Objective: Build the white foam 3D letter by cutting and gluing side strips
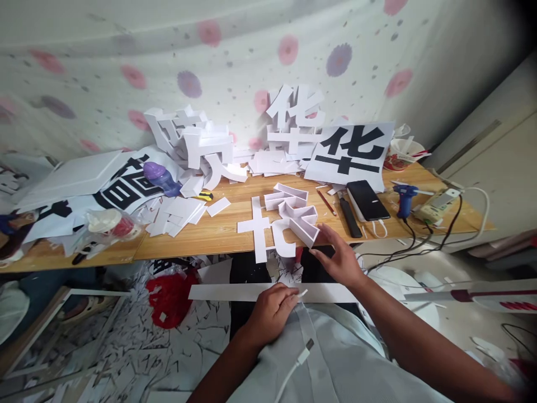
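Across my lap lies a long white board strip [226,292]; my left hand [273,310] is closed over its middle with the fingers bent. A small white tip sticks out by those fingers, its kind unclear. My right hand [339,258] has thumb and fingers apart, close around the lower right end of a hollow, zigzag white letter piece [298,212]. Whether its fingertips touch the wall I cannot tell. Beside that piece, flat white cut-outs lie at the table's front edge: a cross shape [260,226] and a hooked shape [283,240].
Finished white characters [296,115] stand at the back. A printed sheet [350,148], pencil [327,201], black-handled tool [349,215], phone [368,200] and blue glue gun [405,198] with cables are on the right. A yellow cutter [205,196] and board scraps [178,215] lie left.
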Demonstrator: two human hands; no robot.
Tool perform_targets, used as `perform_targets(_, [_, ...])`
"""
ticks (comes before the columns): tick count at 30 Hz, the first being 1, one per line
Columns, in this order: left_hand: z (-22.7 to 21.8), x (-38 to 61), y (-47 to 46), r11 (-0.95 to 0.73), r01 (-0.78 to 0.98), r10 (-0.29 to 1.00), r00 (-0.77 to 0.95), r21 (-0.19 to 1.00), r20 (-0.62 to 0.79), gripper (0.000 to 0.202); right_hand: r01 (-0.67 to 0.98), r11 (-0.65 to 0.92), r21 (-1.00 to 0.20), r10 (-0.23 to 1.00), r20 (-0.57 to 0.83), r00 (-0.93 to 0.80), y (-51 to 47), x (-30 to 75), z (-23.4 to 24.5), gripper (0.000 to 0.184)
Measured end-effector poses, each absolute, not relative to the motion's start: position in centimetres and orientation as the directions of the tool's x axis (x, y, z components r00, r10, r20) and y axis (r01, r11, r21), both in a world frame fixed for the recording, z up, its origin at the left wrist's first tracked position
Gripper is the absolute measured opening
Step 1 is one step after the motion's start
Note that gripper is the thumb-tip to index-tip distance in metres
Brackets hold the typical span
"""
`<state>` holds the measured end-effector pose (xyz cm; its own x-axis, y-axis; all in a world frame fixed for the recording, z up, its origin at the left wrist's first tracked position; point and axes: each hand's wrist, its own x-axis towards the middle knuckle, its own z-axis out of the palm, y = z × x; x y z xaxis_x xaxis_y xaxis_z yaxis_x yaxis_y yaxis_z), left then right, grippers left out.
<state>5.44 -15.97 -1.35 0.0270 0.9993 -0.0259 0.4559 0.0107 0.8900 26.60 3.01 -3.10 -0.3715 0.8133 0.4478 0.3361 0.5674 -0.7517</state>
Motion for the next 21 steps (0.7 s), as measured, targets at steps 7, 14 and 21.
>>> perform_targets(7, [-2.1, 4.5, -17.8, 0.167, 0.417, 0.985, -0.107, 0.893, -0.135, 0.032, 0.217, 0.663, -0.716, 0.731, 0.557, -0.395, -2.9, 28.2, -2.8, 0.016])
perform_targets(14, [-1.8, 5.4, -16.9, 0.153, 0.396, 0.988, -0.060, 0.905, -0.140, 0.032, 0.094, 0.572, -0.815, 0.486, 0.245, -0.839, -5.4, 26.6, -3.2, 0.031])
perform_targets(21, [-1.6, 5.7, -16.9, 0.166, 0.312, 0.985, -0.102, 0.935, -0.141, 0.034, 0.218, 0.513, -0.830, 0.525, 0.103, -0.845, -5.4, 26.4, -3.6, 0.030])
